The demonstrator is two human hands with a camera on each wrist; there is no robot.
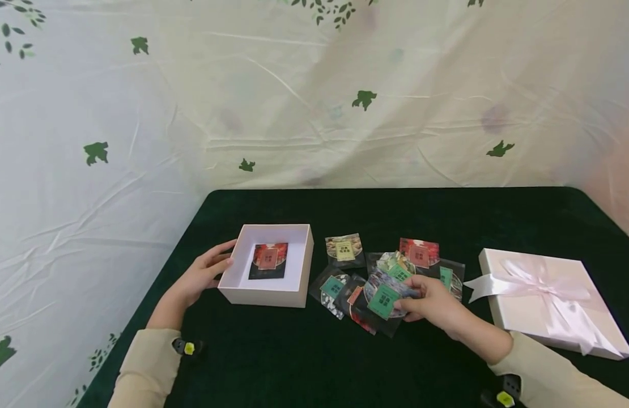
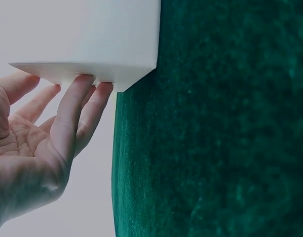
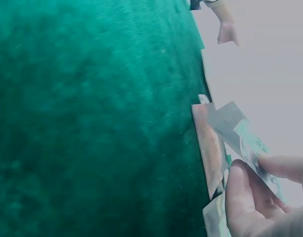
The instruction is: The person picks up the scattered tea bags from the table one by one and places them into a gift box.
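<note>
At left, on the green worktop (image 1: 273,362), the left hand (image 1: 204,272) lies against the near-left wall of an open pale box (image 1: 266,297); its fingers are spread apart, and in the left wrist view their tips touch the box without wrapping round it. Inside, a red-and-black packet (image 1: 268,262) lies flat on the floor of the box. The box appears light and fairly stiff — probably cardboard — and is best steadied by its walls.

Just right of the box, a packet with a yellow label (image 1: 344,249) lies behind a loose, overlapping spread of packets, among them a red-topped packet (image 1: 419,256). Over this spread, the green-labelled packet (image 1: 383,300) is pinched at its right edge by the right hand (image 1: 434,303), thumb on the printed face and fingers beneath; whether its far end touches the others cannot be told. It should handle as light, thin and somewhat slippery, bending if squeezed; an edge or corner offers the surest hold.

At far right rests the lid (image 1: 585,277), its ribbon bow (image 1: 544,289) soft and easily crushed — better gripped by the sides.
</note>
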